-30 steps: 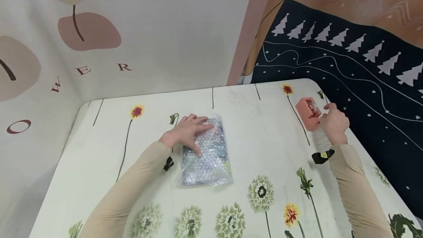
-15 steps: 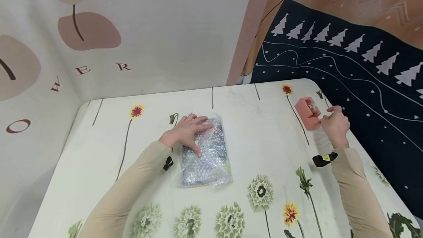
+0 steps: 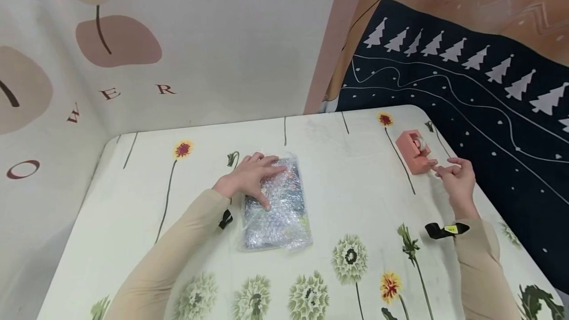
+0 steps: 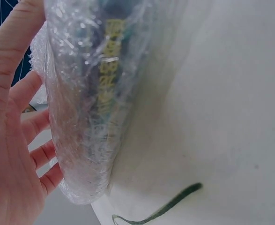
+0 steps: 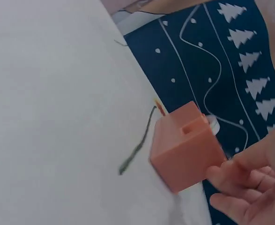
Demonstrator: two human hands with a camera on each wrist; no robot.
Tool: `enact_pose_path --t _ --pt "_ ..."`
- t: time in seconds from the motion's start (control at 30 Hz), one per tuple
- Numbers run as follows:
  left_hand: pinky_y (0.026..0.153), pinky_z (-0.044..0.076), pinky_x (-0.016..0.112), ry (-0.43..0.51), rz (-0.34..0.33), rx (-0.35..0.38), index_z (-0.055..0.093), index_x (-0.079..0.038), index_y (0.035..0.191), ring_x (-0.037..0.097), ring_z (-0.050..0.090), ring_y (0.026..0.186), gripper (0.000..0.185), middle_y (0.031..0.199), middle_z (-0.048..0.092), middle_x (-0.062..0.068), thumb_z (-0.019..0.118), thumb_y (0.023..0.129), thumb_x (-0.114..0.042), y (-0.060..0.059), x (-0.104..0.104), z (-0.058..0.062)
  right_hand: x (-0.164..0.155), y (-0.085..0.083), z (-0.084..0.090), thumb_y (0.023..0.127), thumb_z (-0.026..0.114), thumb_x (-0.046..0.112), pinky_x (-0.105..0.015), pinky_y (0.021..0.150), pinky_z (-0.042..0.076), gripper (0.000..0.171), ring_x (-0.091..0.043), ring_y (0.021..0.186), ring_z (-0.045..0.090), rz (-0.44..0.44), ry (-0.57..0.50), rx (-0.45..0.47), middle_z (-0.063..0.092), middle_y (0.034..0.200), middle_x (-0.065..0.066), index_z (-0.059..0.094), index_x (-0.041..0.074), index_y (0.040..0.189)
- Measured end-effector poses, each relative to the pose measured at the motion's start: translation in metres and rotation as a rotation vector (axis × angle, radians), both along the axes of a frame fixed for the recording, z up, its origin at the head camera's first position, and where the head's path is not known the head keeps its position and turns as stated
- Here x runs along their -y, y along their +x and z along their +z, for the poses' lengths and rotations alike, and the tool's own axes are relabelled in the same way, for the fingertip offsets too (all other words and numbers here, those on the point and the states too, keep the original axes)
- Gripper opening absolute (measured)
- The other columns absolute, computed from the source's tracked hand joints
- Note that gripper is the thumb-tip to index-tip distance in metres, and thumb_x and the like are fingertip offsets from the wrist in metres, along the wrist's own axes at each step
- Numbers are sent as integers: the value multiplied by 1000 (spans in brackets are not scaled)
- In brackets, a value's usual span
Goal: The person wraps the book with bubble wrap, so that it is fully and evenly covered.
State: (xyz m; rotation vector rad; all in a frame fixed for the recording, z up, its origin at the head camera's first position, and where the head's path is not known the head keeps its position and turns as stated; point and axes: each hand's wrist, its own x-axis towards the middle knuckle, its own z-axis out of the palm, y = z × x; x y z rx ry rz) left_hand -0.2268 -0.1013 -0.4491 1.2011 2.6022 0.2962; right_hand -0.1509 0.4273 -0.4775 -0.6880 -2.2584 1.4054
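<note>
A flat, book-like item in bubble wrap (image 3: 277, 226) lies on the table, with dark blue and green print showing through. My left hand (image 3: 253, 177) rests spread on its upper left part; in the left wrist view the wrap (image 4: 88, 126) bulges beside the fingers and yellow lettering shows through. At the right stands a coral tape dispenser (image 3: 410, 154) with a clear roll in it. My right hand (image 3: 455, 181) is at its near end, fingertips (image 5: 214, 174) bent right beside the dispenser's corner. I cannot tell whether they pinch tape.
A white cloth with printed flowers covers the table (image 3: 355, 186). Pale hangings (image 3: 222, 53) stand behind and at the left. A dark blue hanging with white trees (image 3: 489, 107) borders the right edge. Black straps hang at both wrists.
My right hand has drawn back slightly to the right and toward me, its fingertips staying close to the dispenser. The left hand and the wrapped item have kept their places.
</note>
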Motion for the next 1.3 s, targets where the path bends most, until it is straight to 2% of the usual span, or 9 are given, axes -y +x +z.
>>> enact_pose_path --t 0.17,0.27,0.43,0.5,0.6,0.73,0.83,1.0,1.3 --pt "101 25 51 4 -4 0 34 -28 146 31 26 128 115 153 24 7 77 48 -68 0 0 0 21 16 18 87 61 -1 -11 62 48 26 -5 61 59 -21 -438 -141 58 60 3 44 16 98" --pt "99 26 50 4 -5 -9 35 -28 146 32 26 128 114 152 25 8 77 48 -69 1 0 0 32 23 27 86 62 -3 -14 63 51 26 -6 62 61 4 -595 -151 60 63 2 44 11 99" --pt "97 28 48 1 -6 -21 36 -27 145 33 27 128 114 152 26 9 77 48 -69 1 0 1 29 26 28 88 64 8 -14 64 51 17 -3 69 63 90 -606 14 65 72 7 54 14 100" --pt "96 29 47 0 -7 -22 36 -28 145 33 27 128 114 152 26 9 77 48 -70 1 0 1 27 27 29 89 64 11 -15 63 51 6 -3 69 64 97 -614 71 66 73 8 62 15 92" --pt "95 29 47 -2 -8 -27 36 -28 145 32 28 127 114 152 26 9 76 47 -71 1 0 0 25 28 32 89 63 15 -15 61 49 11 -3 69 64 98 -625 135 67 72 7 68 20 82" --pt "95 29 46 -7 -6 -26 36 -28 145 32 27 127 115 152 26 8 76 47 -71 1 0 0 25 29 33 91 62 22 -16 60 46 5 -3 71 60 125 -555 184 67 75 11 66 19 89" --pt "95 29 46 -1 -8 -26 36 -28 145 32 28 127 115 152 26 9 76 47 -71 1 0 0 26 29 32 90 63 25 -15 63 47 10 -2 76 60 135 -560 159 67 80 12 64 16 95" --pt "94 29 46 -1 -9 -28 36 -28 145 32 28 126 114 152 26 9 77 47 -70 0 -1 -1 25 30 29 88 66 19 -15 69 50 8 -2 82 63 159 -676 32 69 86 9 68 12 91" --pt "95 29 46 -2 -7 -21 35 -29 146 32 27 127 116 153 24 7 75 46 -72 0 -1 0 18 35 24 95 50 2 -24 77 53 12 -12 92 67 347 -897 -155 71 96 -4 60 -1 89"
